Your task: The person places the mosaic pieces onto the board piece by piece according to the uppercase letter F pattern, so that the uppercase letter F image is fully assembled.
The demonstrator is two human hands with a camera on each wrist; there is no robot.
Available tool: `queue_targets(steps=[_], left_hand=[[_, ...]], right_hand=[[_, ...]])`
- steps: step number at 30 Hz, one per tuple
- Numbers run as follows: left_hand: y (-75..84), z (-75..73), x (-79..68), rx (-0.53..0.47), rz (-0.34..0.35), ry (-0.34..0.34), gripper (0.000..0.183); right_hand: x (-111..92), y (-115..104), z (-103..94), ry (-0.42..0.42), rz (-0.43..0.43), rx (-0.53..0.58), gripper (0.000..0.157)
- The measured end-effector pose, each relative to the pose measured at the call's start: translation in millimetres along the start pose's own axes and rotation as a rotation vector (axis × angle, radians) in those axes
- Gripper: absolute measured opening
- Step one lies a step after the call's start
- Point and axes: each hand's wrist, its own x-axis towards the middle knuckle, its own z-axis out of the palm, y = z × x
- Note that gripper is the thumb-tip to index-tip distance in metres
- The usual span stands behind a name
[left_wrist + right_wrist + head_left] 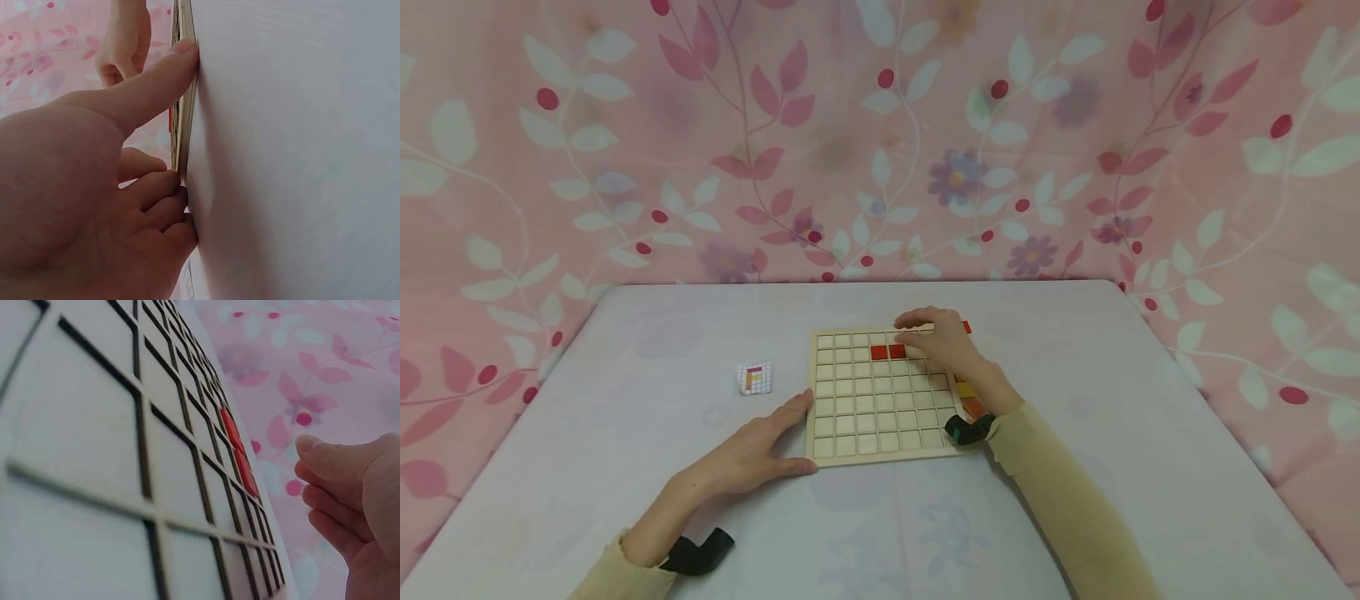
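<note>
A pale wooden grid board (865, 422) lies on the table with two red square tiles (888, 352) side by side in its upper rows. Along the board's left edge rests my left hand (741, 454), thumb by the near corner and fingers farther up the side. My right hand (951, 342) hovers over the upper right of the board, just right of the red tiles. In the right wrist view its thumb (337, 459) and fingers are loosely bent, with no tile visible between them. The forearm and hand hide part of the board's right side.
A small paper card (754, 378) with a coloured grid pattern lies left of the board. Orange and yellow tiles (973, 407) show beside the board's right edge, partly behind my right wrist. Another red piece (967, 327) shows behind the right hand. Floral cloth (880, 167) hangs behind the table.
</note>
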Motion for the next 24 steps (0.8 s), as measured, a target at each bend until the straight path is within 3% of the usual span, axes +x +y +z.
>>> queue_targets(steps=[9,17,24], left_hand=[[1.6,0.0,0.1,0.005,-0.001,0.000,0.100],[2.1,-1.1,-0.9,0.007,-0.018,-0.008,0.101],[1.5,-0.6,-0.8,0.000,-0.024,-0.007,0.100]], right_hand=[[-6,24,-35.7,0.121,-0.008,-0.074,0.029],[-18,46,-59.5,0.171,0.000,-0.138,0.031],[-27,57,-68.3,0.171,0.072,-0.125,0.031]])
